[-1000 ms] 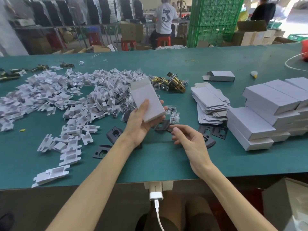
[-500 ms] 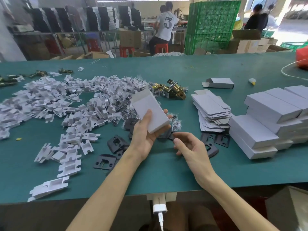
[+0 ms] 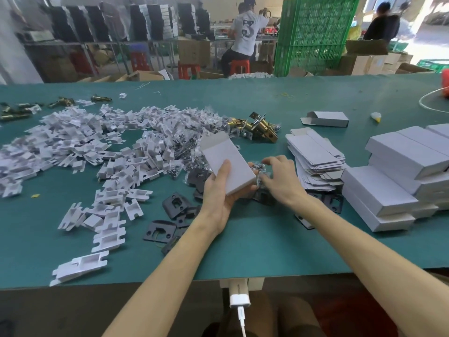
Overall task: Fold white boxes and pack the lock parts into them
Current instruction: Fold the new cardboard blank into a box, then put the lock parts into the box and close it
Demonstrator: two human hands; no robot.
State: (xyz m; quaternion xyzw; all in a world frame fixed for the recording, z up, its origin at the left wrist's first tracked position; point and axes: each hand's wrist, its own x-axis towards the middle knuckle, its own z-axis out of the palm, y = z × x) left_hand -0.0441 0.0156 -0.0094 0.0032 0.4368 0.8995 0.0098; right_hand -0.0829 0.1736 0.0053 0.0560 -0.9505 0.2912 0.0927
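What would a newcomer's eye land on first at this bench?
Dead centre, the left hand holds a folded white box with its far flap open, and the right hand reaches into the small clear bags beside it. A sprawling heap of white inserts covers the left half of the table. The finished boxes are stacked at the right.

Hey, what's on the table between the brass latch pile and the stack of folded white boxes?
A stack of flat box blanks, not yet folded, lies there, as the head view shows.
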